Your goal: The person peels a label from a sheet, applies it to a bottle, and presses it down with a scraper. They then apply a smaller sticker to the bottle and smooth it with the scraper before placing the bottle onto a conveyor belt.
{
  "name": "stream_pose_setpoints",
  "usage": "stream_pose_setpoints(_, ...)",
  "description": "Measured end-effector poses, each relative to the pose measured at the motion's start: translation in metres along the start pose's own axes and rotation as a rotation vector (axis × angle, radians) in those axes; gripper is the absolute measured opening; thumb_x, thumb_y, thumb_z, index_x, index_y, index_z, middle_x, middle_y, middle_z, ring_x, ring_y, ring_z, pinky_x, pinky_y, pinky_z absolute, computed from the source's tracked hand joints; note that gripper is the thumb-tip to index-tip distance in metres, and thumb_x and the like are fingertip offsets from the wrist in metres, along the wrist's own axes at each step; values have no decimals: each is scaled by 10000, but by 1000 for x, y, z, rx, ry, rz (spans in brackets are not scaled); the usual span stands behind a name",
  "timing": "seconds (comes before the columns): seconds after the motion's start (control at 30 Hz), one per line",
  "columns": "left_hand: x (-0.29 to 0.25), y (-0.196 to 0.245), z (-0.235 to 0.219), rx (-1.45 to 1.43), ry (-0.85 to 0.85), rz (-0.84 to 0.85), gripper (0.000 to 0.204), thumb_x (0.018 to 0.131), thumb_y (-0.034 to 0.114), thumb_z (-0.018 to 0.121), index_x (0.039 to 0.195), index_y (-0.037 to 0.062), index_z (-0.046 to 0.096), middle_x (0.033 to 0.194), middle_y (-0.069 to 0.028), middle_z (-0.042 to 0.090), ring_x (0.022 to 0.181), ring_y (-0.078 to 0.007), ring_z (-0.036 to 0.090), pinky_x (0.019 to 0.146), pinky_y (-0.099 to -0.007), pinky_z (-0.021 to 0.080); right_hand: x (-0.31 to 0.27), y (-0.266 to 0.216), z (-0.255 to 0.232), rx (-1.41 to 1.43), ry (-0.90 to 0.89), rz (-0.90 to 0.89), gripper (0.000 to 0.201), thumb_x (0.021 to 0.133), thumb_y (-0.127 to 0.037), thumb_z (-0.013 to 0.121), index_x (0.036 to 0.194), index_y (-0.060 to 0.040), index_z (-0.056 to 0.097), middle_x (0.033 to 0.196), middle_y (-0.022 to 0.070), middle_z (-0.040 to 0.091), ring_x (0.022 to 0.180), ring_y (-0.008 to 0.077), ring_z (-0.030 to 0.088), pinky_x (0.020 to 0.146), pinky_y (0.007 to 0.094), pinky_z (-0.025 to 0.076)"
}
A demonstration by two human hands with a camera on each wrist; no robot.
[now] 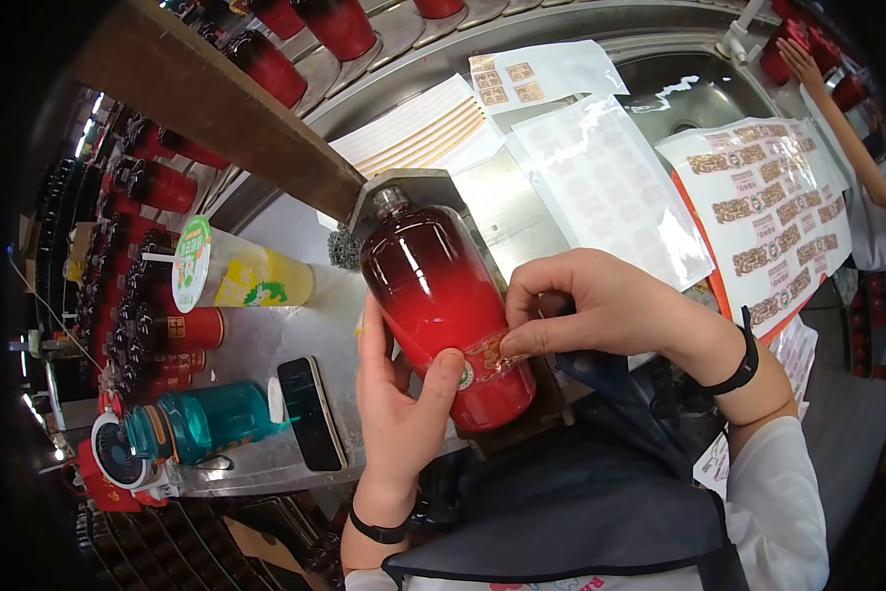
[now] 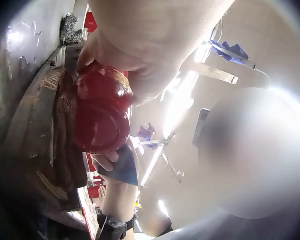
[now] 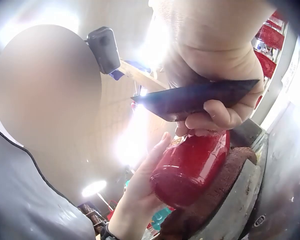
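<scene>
A glossy bottle (image 1: 428, 276), dark at the neck and red toward its base, leans back in a cradle with worn brown padding (image 3: 230, 187). My left hand (image 1: 403, 404) grips its lower side, thumb on the front beside a gold label (image 1: 484, 357) with a small green and white emblem. At the label's right end, the thumb and forefinger of my right hand (image 1: 595, 305) pinch close against the glass. Tucked in the curled fingers of that hand is a thin dark scraper-like plate (image 3: 195, 97), seen in the right wrist view.
Left of the bottle are a phone (image 1: 310, 414), a teal bottle (image 1: 211, 422) and a drink cup (image 1: 265, 271). Sheets of gold labels (image 1: 768, 207) lie to the right, near a metal sink (image 1: 694, 94). Red bottles (image 1: 265, 67) line the back; another person's arm (image 1: 847, 128) reaches in.
</scene>
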State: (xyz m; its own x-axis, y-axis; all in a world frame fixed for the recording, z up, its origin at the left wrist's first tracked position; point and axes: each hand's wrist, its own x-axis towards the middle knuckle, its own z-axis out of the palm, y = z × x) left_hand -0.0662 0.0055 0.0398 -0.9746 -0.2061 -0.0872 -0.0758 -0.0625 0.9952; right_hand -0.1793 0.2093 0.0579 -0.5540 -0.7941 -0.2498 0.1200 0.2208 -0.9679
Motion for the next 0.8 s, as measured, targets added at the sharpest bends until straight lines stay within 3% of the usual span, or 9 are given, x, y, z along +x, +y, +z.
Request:
stream_pose_setpoints(0.1,0,0,0,-27,-37,3,833,898,52,685,1550,-35,173,1410,-183,476,1226,-244,566,1026,-363,472,2,6,1,19,1,-34,167,883,-177,766,852,-51,662,721,-50,593,659,31,481,594,216,390)
stream_pose_setpoints(0.3,0,0,-1,-32,-29,-26,820,894,74,701,1540,-31,206,1389,-172,499,1210,-228,577,1015,-349,479,3,9,0,44,-5,-26,235,874,-224,770,823,-32,643,710,-11,607,669,53,535,603,234,439)
stream_pose_setpoints(0.6,3,-14,-13,-223,-52,-150,829,882,84,703,1541,-17,210,1409,-163,495,1263,-225,530,1056,-367,446,1,-1,2,-71,14,12,188,875,-174,777,840,-38,652,716,-31,606,681,35,518,619,221,429)
stream_pose_setpoints(0.8,2,1,0,56,-39,53,940,832,7,709,1564,-23,121,1436,-180,450,1239,-246,551,1031,-369,473,-4,-4,1,-4,5,28,151,888,-157,761,886,-37,670,767,-34,624,710,42,542,644,217,440)
